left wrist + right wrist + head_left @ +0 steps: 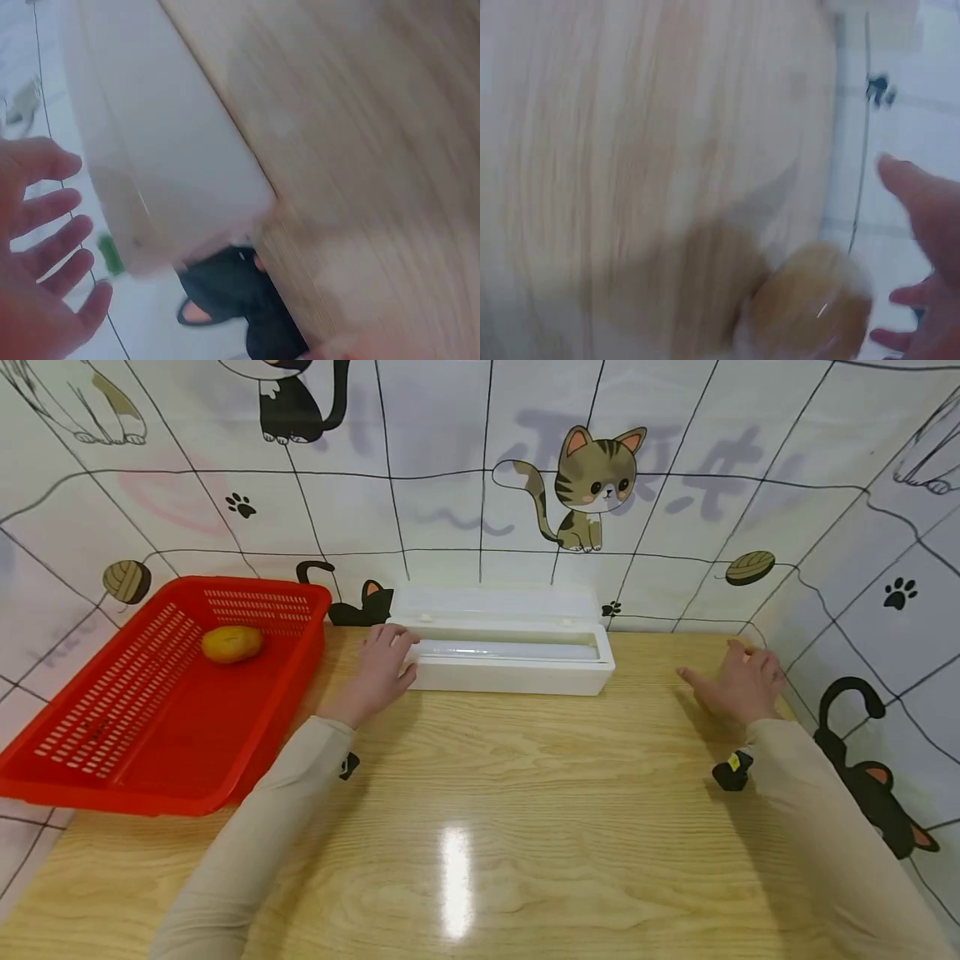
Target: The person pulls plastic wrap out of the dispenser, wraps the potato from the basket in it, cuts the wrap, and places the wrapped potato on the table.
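Observation:
A long white box (510, 678) stands at the back of the table, its pale lid (495, 603) tilted up behind it. Inside lies a clear, shiny roll (510, 650). My left hand (381, 668) is at the box's left end, fingers spread; the left wrist view shows them beside the white box (165, 142). At the far right my right hand (742, 681) reaches out with its thumb apart. The right wrist view has a rounded brown thing (810, 304) with a glossy, wrapper-like surface beside the right hand (937, 247); the head view hides it.
A red plastic basket (180, 735) with slotted walls stands on the left, holding a yellow, potato-like item (232, 644). A cat-patterned sheet (442, 510) rises behind the wooden table (562, 827) and along its right side.

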`<state>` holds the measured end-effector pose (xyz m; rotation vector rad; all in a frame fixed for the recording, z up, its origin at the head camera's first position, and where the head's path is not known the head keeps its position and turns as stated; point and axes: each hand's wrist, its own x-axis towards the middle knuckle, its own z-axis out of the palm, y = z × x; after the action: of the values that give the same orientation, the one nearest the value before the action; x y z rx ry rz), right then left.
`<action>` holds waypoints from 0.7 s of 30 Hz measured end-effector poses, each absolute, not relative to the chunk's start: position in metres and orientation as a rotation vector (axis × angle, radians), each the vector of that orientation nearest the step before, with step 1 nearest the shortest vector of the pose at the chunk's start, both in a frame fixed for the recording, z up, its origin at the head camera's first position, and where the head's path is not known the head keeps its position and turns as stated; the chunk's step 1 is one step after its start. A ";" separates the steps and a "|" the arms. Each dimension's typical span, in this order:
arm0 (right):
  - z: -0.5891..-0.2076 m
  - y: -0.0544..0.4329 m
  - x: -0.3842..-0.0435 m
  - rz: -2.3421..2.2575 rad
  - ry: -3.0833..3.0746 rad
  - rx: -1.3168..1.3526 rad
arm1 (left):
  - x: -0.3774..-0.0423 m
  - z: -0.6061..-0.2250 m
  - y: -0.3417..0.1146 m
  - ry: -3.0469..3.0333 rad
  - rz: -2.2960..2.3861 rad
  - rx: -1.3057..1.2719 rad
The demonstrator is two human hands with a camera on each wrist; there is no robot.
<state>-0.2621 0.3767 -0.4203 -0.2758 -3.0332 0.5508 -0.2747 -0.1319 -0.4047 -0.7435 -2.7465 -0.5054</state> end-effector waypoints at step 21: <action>-0.420 0.244 -0.283 0.843 -2.611 0.759 | -0.293 -0.395 -0.145 -3.027 -0.595 -0.699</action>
<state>-0.2829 0.2438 -0.4202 0.7590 -2.6110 0.8430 -0.2928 -0.1447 -0.3952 -0.6991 -3.0270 -0.5954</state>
